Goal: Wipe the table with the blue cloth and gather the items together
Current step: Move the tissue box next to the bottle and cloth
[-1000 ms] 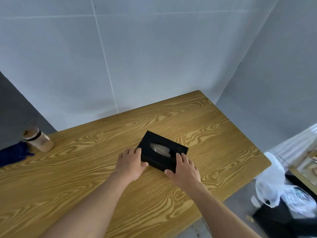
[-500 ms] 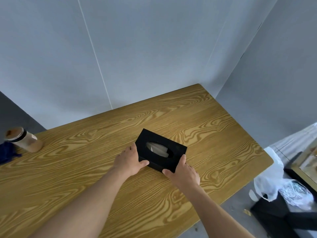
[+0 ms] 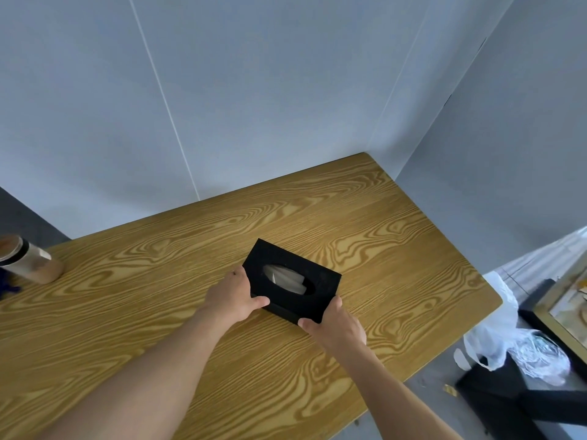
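A black tissue box point(image 3: 320, 276) with an oval opening showing pale tissue sits near the middle of the wooden table point(image 3: 397, 249). My left hand point(image 3: 233, 298) grips its left end, thumb along the near side. My right hand point(image 3: 338, 325) grips its near right corner. At the far left edge a jar point(image 3: 27, 260) with a brown lid lies tilted on the table. Just a sliver of the blue cloth point(image 3: 5, 282) shows beside the jar at the frame's left edge.
Grey walls meet the table at its back and right corner. Off the table's right end, on the floor, lie white plastic bags point(image 3: 511, 344) over black furniture point(image 3: 521, 404). The table's near edge runs diagonally at lower right.
Both hands have closed around the ends of the tissue box, thumbs now wrapping its near side. The view has shifted right, so the jar and blue cloth have slid toward the left edge.
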